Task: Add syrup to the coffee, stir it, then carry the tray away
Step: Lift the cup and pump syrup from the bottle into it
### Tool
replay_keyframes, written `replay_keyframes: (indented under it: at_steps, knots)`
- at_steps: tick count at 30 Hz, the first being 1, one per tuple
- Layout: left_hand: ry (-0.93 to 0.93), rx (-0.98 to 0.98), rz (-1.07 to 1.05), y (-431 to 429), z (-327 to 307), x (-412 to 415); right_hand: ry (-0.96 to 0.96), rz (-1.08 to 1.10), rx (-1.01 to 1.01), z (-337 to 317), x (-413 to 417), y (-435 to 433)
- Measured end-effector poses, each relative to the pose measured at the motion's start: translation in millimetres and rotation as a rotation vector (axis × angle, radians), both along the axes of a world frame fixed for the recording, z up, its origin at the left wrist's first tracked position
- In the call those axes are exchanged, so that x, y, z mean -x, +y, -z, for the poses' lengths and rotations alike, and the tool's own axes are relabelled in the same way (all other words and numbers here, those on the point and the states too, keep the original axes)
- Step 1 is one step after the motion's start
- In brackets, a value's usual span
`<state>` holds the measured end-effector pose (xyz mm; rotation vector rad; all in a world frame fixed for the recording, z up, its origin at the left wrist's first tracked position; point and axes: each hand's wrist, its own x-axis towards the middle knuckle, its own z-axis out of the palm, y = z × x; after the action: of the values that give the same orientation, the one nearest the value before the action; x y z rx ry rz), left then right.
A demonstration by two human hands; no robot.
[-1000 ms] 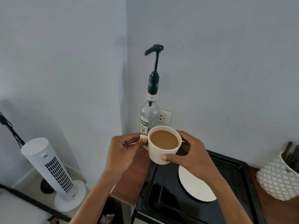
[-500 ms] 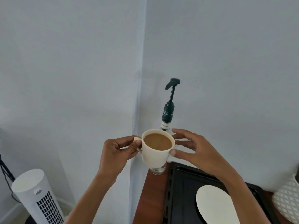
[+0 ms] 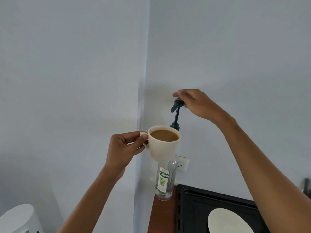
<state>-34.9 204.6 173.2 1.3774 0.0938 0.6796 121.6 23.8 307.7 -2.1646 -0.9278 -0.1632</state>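
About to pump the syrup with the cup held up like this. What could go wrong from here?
The cup is nearly full and held only by its handle in the left hand, so a jolt may slop coffee. The right hand pressing the pump could tip the bottle, which nothing steadies. The spout may miss the cup.

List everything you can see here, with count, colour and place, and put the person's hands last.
cup: one, cream, full of light brown coffee, held up in front of the bottle.
syrup bottle: one, clear glass with a green and white label, on the table by the wall corner.
pump: one, dark green, on top of the bottle.
table: one, reddish brown, lower middle.
tray: one, black, on the table.
saucer: one, white, on the tray.
wall socket: one, white, behind the bottle.
fan: one, white, bottom left.
left hand: holds the cup's handle.
right hand: on the pump head.
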Motion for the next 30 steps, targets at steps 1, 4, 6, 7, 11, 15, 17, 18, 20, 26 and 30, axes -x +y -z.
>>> replay_keyframes:
  at_steps: [1,4,6,7,11,15,17,18,20,26,30]
  knots:
    - [0.000,0.000,0.002,0,-3,-3,0.026,-0.013,0.025,-2,-3,6]
    - [0.007,-0.007,0.022,2,-8,-9,0.112,-0.058,0.082,-9,-10,22]
    - [0.014,-0.014,0.026,4,-10,-12,0.171,-0.089,0.108,-11,-12,30]
    - [0.017,-0.016,0.023,4,-10,-14,0.200,-0.105,0.123,-12,-12,34]
    - [0.017,-0.018,0.009,7,-11,-16,0.264,-0.158,0.180,-10,-13,41]
    - [0.013,0.000,0.016,10,-14,-20,0.276,-0.187,0.203,-10,-18,39]
    - [0.013,0.008,0.026,11,-16,-21,0.277,-0.191,0.198,-9,-21,40]
    - [0.014,0.012,0.028,11,-17,-22,0.272,-0.191,0.192,-8,-21,41]
    - [0.015,0.026,0.029,10,-19,-22,0.258,-0.190,0.168,-5,-23,44]
    - [0.006,0.038,0.042,9,-26,-22,0.226,-0.189,0.126,0,-23,42]
    - [-0.013,0.044,0.068,8,-31,-20,0.219,-0.179,0.103,1,-23,41]
